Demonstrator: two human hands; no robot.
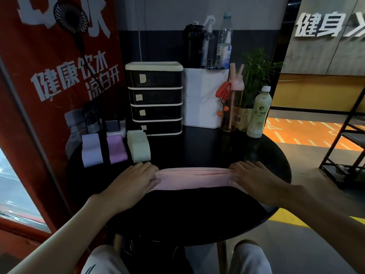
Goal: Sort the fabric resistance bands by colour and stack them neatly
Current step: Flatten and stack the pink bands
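pink band (pixel 194 177) lies mid-surface (pixel 197 214), stretched 9 to 3 o'clock | left hand (pixel 136 179): fingers grasping its 9 o'clock end | right hand (pixel 254 178): fingers grasping its 3 o'clock end | lavender band (pixel 91 150), purple band (pixel 116 149), green stack (pixel 138 148) side by side at 10 o'clock

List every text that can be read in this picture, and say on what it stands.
"健康饮水": on the red banner.
"凉白开": below it on the same banner; the big white characters at its top are cut off.
"健身": raised white characters of the wall sign; the next character is cut off.
Too small to read: the paper tags on the drawer unit, and the mark on the green band stack.
Blurred: the label of the pale green bottle.
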